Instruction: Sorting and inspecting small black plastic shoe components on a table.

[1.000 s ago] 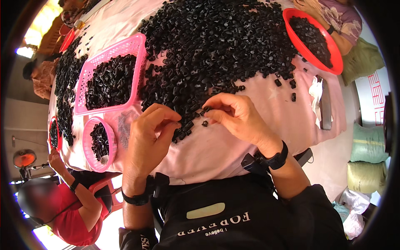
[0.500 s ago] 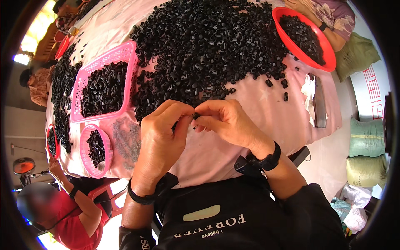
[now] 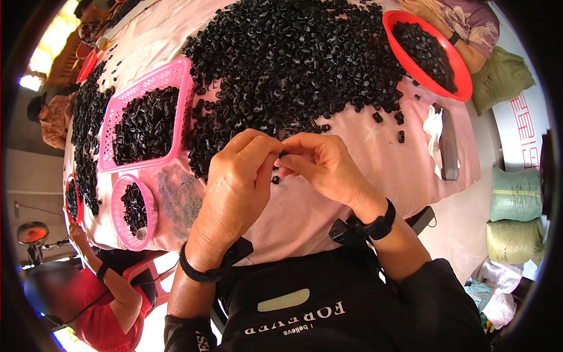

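Observation:
My left hand (image 3: 237,173) and my right hand (image 3: 325,167) meet in front of the heap, fingertips pinched together. Between them a small black plastic part (image 3: 282,154) shows in part; fingers cover the rest of it. Just below the fingertips another small black piece (image 3: 275,180) is visible; whether it lies on the cloth or is held, I cannot tell. Beyond my hands spreads a large heap of small black plastic parts (image 3: 293,64) on the pink cloth (image 3: 363,146).
On the left stand a pink rectangular basket (image 3: 185,88) and a pink round basket (image 3: 153,220), both with black parts. Beside them lies a patch of tiny grey pieces (image 3: 179,196). A red basin (image 3: 463,85), a phone (image 3: 448,146) and white tissue (image 3: 433,132) are right. Other people sit around the table.
My left hand has shifted slightly up and right, closing in on my right hand. The black part is now more covered by the fingers.

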A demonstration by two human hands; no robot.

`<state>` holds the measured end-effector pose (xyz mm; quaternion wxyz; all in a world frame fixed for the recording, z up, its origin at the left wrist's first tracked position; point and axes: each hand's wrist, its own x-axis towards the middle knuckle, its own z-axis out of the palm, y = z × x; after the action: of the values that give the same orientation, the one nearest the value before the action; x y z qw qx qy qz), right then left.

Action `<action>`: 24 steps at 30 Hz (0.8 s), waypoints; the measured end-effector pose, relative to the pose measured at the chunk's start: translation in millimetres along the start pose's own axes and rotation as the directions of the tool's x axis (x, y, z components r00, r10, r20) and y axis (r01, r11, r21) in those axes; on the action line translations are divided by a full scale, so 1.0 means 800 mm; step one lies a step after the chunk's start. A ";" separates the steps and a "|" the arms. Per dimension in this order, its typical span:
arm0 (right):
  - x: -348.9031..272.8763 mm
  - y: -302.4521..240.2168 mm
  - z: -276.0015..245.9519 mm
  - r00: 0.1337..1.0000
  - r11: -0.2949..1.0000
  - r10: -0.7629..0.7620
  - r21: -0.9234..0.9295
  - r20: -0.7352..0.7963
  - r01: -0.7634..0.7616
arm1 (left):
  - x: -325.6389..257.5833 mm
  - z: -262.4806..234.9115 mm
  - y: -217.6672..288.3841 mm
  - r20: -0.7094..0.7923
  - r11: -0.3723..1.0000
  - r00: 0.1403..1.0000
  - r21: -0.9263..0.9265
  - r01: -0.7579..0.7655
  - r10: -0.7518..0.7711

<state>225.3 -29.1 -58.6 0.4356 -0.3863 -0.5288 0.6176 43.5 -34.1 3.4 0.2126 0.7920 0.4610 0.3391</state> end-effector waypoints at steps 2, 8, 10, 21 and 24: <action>0.000 -0.001 0.001 1.000 1.000 -0.002 0.002 -0.001 0.002 | 0.000 0.001 -0.003 -0.003 1.000 1.000 -0.004 -0.013 0.013; 0.000 0.002 0.001 1.000 1.000 -0.003 -0.010 -0.008 0.003 | 0.000 0.004 -0.005 0.004 0.998 0.999 -0.044 0.036 -0.036; 0.000 0.003 0.002 1.000 1.000 -0.002 0.004 -0.015 0.002 | -0.001 0.006 -0.007 0.009 1.000 1.000 -0.029 0.010 -0.010; 0.001 -0.007 0.000 0.993 0.988 0.101 0.121 -0.056 -0.093 | -0.009 0.016 -0.002 -0.078 0.999 0.996 -0.030 0.039 -0.041; 0.003 -0.003 -0.002 0.994 0.996 0.057 0.072 -0.090 -0.051 | -0.019 0.006 -0.013 0.022 0.998 0.998 0.022 0.055 -0.055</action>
<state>225.9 -26.1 -56.6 0.4557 -0.4130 -0.4756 0.6289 35.5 -42.8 -12.1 0.2185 0.7849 0.4839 0.3194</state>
